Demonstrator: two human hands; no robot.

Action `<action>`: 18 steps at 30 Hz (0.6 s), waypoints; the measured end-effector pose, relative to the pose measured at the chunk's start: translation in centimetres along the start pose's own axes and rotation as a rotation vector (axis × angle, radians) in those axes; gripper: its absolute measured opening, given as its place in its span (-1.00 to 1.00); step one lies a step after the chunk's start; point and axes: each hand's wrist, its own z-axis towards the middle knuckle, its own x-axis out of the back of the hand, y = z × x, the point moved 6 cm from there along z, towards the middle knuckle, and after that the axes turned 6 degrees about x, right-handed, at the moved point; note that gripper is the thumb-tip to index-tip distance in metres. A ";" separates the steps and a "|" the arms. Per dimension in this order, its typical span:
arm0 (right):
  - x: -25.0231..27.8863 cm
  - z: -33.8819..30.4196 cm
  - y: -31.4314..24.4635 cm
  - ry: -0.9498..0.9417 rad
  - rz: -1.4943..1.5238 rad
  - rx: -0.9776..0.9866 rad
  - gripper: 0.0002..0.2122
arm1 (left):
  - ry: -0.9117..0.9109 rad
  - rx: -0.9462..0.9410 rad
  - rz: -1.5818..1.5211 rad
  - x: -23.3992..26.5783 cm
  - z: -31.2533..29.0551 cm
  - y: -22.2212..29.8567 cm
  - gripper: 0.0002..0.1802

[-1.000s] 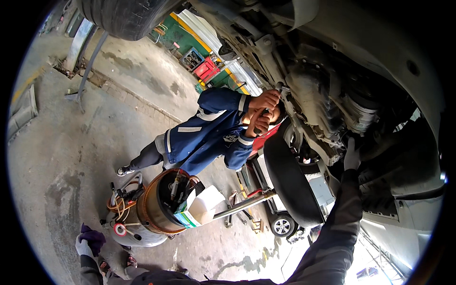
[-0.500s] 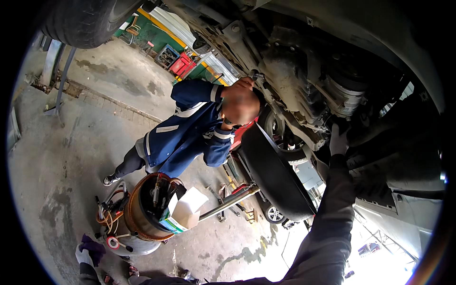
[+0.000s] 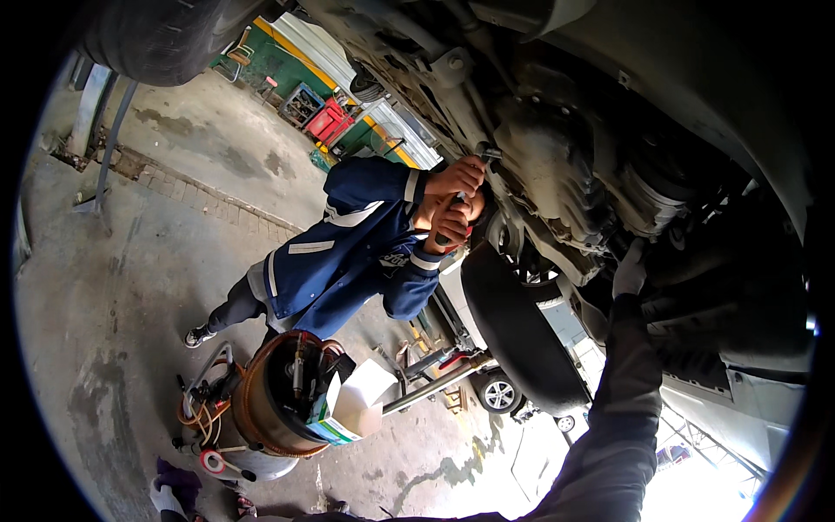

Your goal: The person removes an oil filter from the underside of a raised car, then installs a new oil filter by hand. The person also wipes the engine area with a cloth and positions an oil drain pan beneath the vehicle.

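Note:
Low at the left, my left hand (image 3: 163, 496), in a pale glove, is closed on a dark purple cloth (image 3: 181, 484). My right arm reaches up under a raised vehicle. Its gloved right hand (image 3: 630, 270) is at the dark underbody, just below a round metal housing (image 3: 657, 202). The fingers look closed around something there, but shadow hides what it is. Beside the hand runs the grimy cast metal underside (image 3: 544, 170).
A person (image 3: 348, 239) in a blue jacket faces the underbody, both hands raised on a metal-headed tool. Below stands an oil drainer drum (image 3: 270, 400) with hoses and an opened white box (image 3: 364, 396). A tyre (image 3: 161, 39) hangs top left; a lift arm (image 3: 435, 383) crosses behind.
My right hand has shifted slightly right and down in the view, its fingers more bent. The other person's hands have come together on the tool. My left hand still holds the cloth.

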 end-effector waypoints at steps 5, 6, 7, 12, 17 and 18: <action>0.9 1.8 4.2 0.006 0.061 -0.169 -0.37 | -0.030 0.040 -0.108 -0.8 1.5 -3.7 -0.64; 0.5 1.6 4.3 0.000 0.087 -0.169 -0.38 | -0.040 0.063 -0.094 -1.0 1.0 -3.9 -0.65; 0.6 1.7 4.2 0.003 0.117 -0.166 -0.39 | -0.045 0.082 -0.095 -1.3 0.7 -4.0 -0.66; 0.0 1.2 2.7 0.029 0.207 -0.381 -0.35 | -0.093 0.213 -0.088 -3.1 -2.7 -3.6 -0.68; 0.0 -2.0 -4.3 -0.054 -0.381 0.083 -0.25 | -0.102 0.064 0.107 -3.1 -2.7 -0.9 -0.74; 0.8 -2.0 -3.0 -0.048 -0.415 0.131 -0.26 | -0.108 0.041 0.181 -4.0 -3.5 0.4 -0.73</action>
